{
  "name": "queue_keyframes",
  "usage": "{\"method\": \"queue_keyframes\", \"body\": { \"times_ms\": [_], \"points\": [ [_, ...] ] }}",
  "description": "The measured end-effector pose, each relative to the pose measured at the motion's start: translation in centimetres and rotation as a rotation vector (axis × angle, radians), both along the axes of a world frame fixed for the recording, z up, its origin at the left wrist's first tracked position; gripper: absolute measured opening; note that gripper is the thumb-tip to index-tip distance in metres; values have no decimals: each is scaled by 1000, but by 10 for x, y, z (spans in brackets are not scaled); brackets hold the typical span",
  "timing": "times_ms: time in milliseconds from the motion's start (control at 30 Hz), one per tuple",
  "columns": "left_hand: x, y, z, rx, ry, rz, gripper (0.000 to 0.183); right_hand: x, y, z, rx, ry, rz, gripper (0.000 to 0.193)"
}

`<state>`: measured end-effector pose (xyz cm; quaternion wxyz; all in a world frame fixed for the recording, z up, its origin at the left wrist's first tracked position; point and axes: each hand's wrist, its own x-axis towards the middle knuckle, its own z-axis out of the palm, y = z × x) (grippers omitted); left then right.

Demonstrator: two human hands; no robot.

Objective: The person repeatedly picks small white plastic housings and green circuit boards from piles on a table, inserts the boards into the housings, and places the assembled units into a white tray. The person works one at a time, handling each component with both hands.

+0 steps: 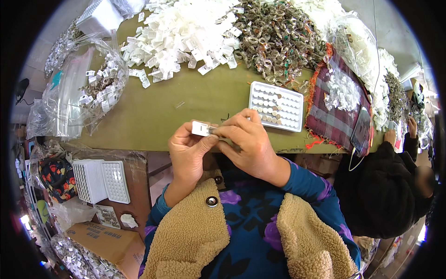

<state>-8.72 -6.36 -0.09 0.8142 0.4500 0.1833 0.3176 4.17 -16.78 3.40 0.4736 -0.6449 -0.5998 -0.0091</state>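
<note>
My left hand pinches a small white plastic piece, flat and tag-like, just above the table's near edge. Right beside it, my right hand has its fingertips pressed together against the piece's right end. Something small and greyish sits between those fingers, too hidden to name. Beyond the right hand is a white plastic tray with rows of small round white and brownish parts. A large heap of similar white pieces spreads over the far table. Next to it rises a pile of clear and brownish ring-shaped parts.
Plastic bags with more pieces lie at the left. To the right, a checked cloth carries small white parts and a phone. White trays and a cardboard box stand lower left. Another person sits at the right.
</note>
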Motion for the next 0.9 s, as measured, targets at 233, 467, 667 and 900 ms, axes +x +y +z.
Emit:
{"method": "queue_keyframes", "body": {
  "times_ms": [233,467,667,900],
  "points": [
    [3,-1,-1,65,-109,-7,22,-13,-13,8,-254,738,51,43],
    [2,-2,1,-193,-149,12,21,-15,-15,5,-288,776,-1,15],
    [2,-2,1,-34,-94,25,22,-10,-10,-2,-149,447,-58,7],
    [2,-4,-3,73,-133,45,23,-9,-11,-2,-310,693,-53,8]
  ]
}}
